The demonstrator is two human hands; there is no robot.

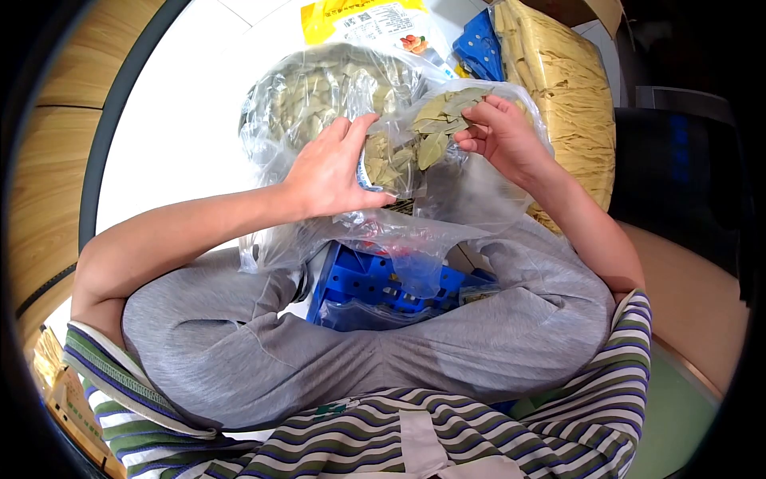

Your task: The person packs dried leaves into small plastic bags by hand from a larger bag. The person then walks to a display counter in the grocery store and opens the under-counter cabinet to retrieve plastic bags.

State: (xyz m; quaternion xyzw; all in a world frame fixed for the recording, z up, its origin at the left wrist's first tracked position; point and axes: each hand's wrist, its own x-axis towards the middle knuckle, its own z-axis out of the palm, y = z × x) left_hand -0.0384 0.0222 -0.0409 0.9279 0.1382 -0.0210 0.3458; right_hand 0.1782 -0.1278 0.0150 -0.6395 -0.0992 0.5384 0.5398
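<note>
Dried green-brown leaves (441, 112) are pinched between the thumb and fingers of my right hand (499, 132). My left hand (335, 164) grips a small clear bag (391, 164) that has similar leaves inside, its thumb along the lower edge and its fingers at the upper left. The held leaves are right beside this small bag, at its upper right. Behind my left hand stands a large clear plastic bag (319, 88) full of the same leaves. Loose clear plastic spreads under both hands.
Between my legs is a blue perforated crate (359, 275) with plastic bags in it. A yellow and white printed package (375, 24) lies at the top. On the right are a blue plastic piece (480, 48) and a large wrapped bundle of yellowish sheets (570, 104).
</note>
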